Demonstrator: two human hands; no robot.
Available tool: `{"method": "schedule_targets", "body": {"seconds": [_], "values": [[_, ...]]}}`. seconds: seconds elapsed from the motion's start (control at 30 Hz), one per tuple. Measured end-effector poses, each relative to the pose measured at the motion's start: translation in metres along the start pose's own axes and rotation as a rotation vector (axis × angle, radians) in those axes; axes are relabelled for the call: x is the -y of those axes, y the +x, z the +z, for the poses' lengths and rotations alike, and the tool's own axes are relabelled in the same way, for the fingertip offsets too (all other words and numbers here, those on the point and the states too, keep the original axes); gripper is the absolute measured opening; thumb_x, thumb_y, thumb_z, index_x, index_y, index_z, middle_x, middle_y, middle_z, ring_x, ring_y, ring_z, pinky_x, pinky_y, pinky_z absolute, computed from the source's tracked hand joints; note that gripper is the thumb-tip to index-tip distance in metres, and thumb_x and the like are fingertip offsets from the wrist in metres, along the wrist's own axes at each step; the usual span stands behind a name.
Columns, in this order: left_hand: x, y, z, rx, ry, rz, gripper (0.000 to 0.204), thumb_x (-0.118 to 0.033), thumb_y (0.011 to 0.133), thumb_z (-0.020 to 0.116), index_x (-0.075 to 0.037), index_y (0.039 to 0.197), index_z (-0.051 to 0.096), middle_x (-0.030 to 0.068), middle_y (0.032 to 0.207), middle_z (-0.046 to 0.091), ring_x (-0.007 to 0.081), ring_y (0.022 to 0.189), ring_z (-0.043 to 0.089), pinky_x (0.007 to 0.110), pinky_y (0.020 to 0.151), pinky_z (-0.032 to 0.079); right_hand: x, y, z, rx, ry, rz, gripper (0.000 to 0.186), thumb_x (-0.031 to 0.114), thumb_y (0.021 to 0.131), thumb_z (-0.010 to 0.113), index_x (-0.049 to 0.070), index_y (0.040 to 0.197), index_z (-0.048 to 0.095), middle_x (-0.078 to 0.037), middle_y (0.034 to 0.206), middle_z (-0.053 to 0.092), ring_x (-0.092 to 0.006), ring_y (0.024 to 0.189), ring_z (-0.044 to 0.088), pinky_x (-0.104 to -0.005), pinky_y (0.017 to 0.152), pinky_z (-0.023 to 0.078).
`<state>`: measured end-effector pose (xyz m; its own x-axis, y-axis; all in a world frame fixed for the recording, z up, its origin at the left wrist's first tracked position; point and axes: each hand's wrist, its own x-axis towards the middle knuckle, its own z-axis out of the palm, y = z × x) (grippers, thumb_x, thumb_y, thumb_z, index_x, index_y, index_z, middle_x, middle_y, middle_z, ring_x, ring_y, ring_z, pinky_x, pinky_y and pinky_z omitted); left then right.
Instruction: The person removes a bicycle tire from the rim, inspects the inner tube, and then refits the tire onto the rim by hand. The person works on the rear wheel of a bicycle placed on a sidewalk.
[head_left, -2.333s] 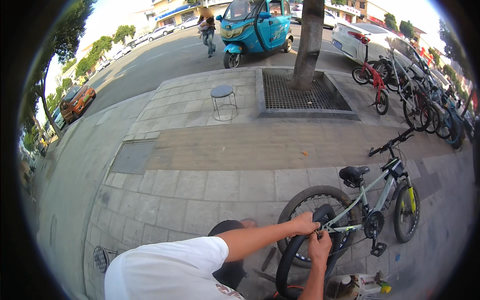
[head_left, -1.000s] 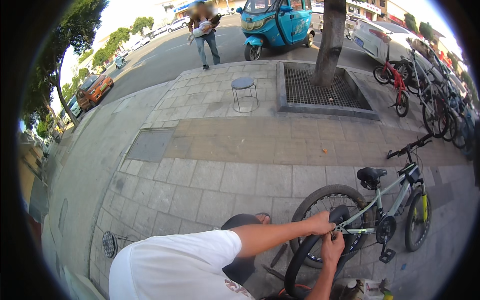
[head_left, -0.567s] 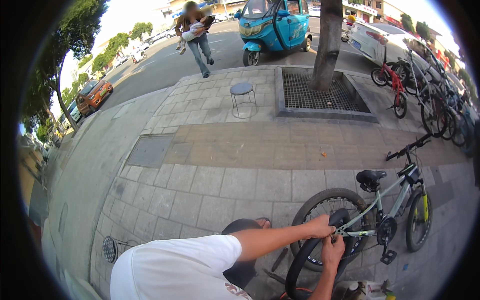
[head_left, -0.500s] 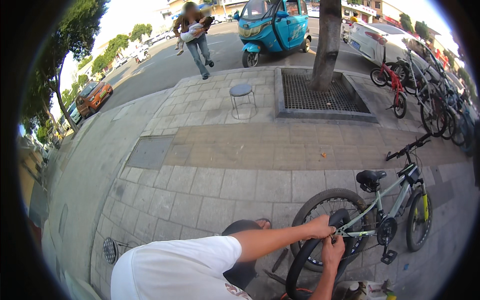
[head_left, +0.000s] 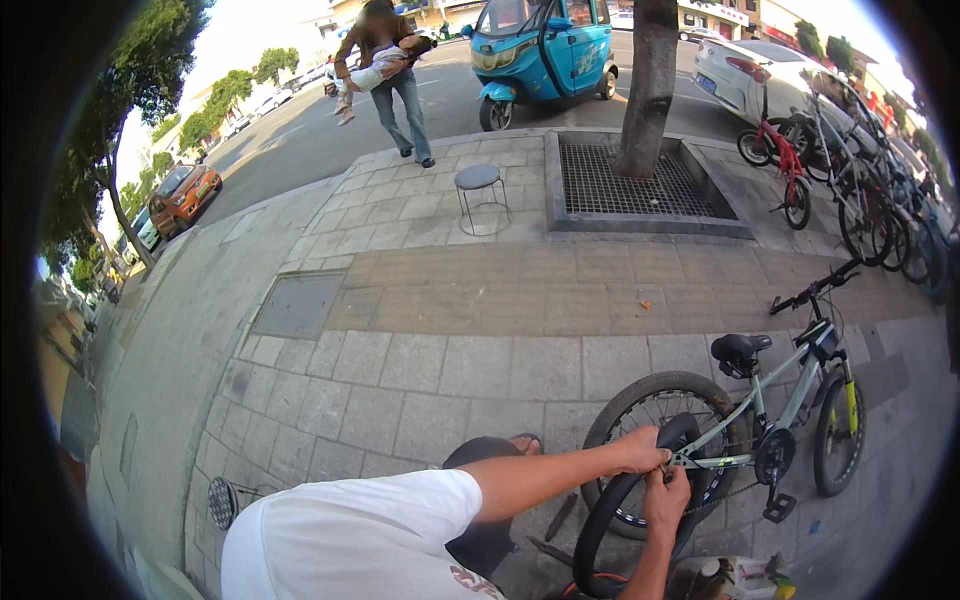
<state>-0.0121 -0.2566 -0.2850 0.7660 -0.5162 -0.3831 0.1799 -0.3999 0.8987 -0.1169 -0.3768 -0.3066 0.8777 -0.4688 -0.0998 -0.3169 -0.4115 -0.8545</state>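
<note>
A smooth, fat black inner tube (head_left: 681,430) stands in a loop beside the rear wheel (head_left: 640,392) of a pale green bicycle (head_left: 790,395). My left hand (head_left: 641,452) comes in from the left with its fingers closed on the tube. Just below it, my right hand (head_left: 667,499) is closed on the same stretch of tube. The fingertips of both hands meet there; any small part between them is too hidden to make out. The bicycle stands upright to the right, its chain and crank (head_left: 774,458) close to my hands.
Dark tools (head_left: 560,516) lie on the paving by my foot. A container with bottles (head_left: 740,578) sits at the lower right. Farther off are a round stool (head_left: 478,178), a tree grate (head_left: 640,185), parked bicycles (head_left: 865,190), a blue three-wheeler (head_left: 545,55) and a walking person carrying a child (head_left: 385,80).
The person carrying a child has come closer, stepping onto the paving edge. My hands stay at nearly the same spot on the tube. The view has shifted very slightly.
</note>
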Motion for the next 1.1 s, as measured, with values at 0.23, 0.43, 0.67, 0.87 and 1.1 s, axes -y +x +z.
{"method": "schedule_targets", "body": {"seconds": [0.23, 0.43, 0.67, 0.87, 1.1], "values": [[0.003, 0.001, 0.003, 0.017, -0.072, -0.002, 0.020, -0.019, 0.099, 0.070, 0.001, 0.098, 0.070, 0.0082, 0.080, 0.068, 0.0170, 0.071, 0.065, 0.038, 0.065, 0.052, -0.002, 0.000, 0.001, -0.012, 0.001, -0.013, 0.027, 0.022, 0.092, 0.074, -0.004, 0.095, 0.067, -0.020, 0.085, 0.072, -0.0282, 0.077, 0.069, -0.0421, 0.075, 0.054], [0.002, 0.000, 0.000, -0.007, -0.042, 0.019, 0.021, -0.020, 0.099, 0.070, 0.002, 0.098, 0.070, 0.0087, 0.079, 0.068, 0.0175, 0.072, 0.065, 0.039, 0.065, 0.052, -0.002, 0.002, 0.002, 0.014, 0.018, 0.017, 0.028, 0.023, 0.092, 0.074, -0.004, 0.095, 0.067, -0.020, 0.086, 0.072, -0.0281, 0.079, 0.069, -0.0420, 0.076, 0.053], [0.000, 0.002, 0.001, -0.018, -0.006, 0.006, 0.023, -0.021, 0.098, 0.069, 0.002, 0.100, 0.072, 0.0122, 0.083, 0.071, 0.0220, 0.076, 0.068, 0.041, 0.070, 0.054, -0.009, 0.005, 0.004, -0.006, 0.018, -0.001, 0.033, 0.027, 0.092, 0.075, -0.005, 0.098, 0.067, -0.020, 0.088, 0.071, -0.0267, 0.079, 0.067, -0.0416, 0.075, 0.053], [-0.001, 0.000, 0.004, -0.020, -0.033, 0.029, 0.024, -0.021, 0.096, 0.070, 0.003, 0.101, 0.072, 0.0158, 0.084, 0.072, 0.0249, 0.080, 0.071, 0.042, 0.073, 0.055, 0.000, 0.002, -0.002, 0.014, 0.026, 0.034, 0.033, 0.027, 0.092, 0.076, -0.005, 0.097, 0.066, -0.018, 0.086, 0.070, -0.0252, 0.078, 0.065, -0.0404, 0.074, 0.052], [-0.007, -0.007, -0.001, 0.012, 0.013, -0.003, 0.025, -0.022, 0.099, 0.070, 0.002, 0.107, 0.071, 0.0137, 0.090, 0.074, 0.0226, 0.085, 0.070, 0.041, 0.077, 0.054, 0.003, -0.002, 0.000, 0.001, 0.042, 0.020, 0.028, 0.023, 0.092, 0.074, -0.004, 0.095, 0.066, -0.017, 0.083, 0.069, -0.0244, 0.076, 0.064, -0.0402, 0.073, 0.052]]}}
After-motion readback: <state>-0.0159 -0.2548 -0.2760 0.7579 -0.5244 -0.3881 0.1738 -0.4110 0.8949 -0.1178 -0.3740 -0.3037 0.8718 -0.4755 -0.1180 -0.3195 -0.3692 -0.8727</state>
